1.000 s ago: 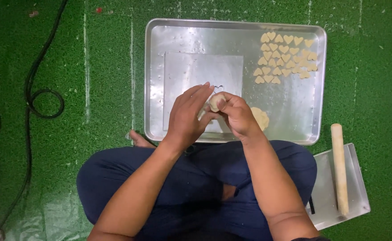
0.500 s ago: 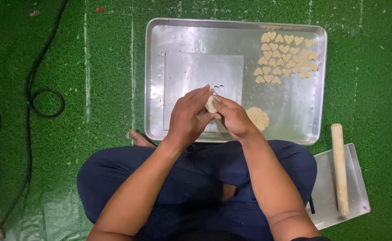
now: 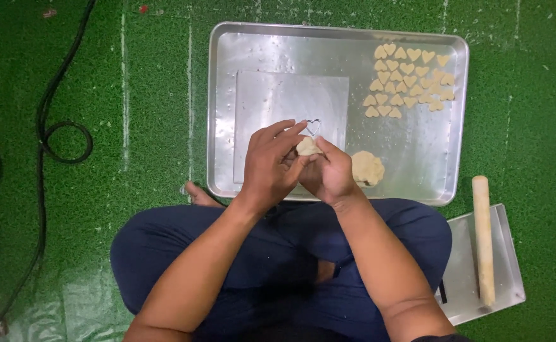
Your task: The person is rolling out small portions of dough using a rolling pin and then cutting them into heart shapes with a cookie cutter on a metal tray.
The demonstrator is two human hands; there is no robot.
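Observation:
My left hand [image 3: 271, 161] and my right hand [image 3: 328, 174] meet over the near edge of a large metal tray [image 3: 227, 107], pressing a small ball of pale dough [image 3: 307, 146] between their fingers. A heart-shaped metal cutter [image 3: 313, 126] lies just beyond the hands on a flat metal sheet [image 3: 278, 95] inside the tray. A bigger lump of dough [image 3: 367, 168] rests on the tray beside my right hand. Several small heart-shaped dough pieces [image 3: 409, 79] lie in rows at the tray's far right corner.
A wooden rolling pin [image 3: 483, 237] lies on a smaller metal tray [image 3: 461, 266] to my right. Green artificial turf [image 3: 132, 126] covers the floor. A black cable [image 3: 62, 133] loops along the left. My crossed legs in dark blue trousers [image 3: 278, 253] are below the tray.
Both hands have shifted slightly while kneading; the dough ball has turned between the fingers and now sits at their tips. The tray and the rest stay put.

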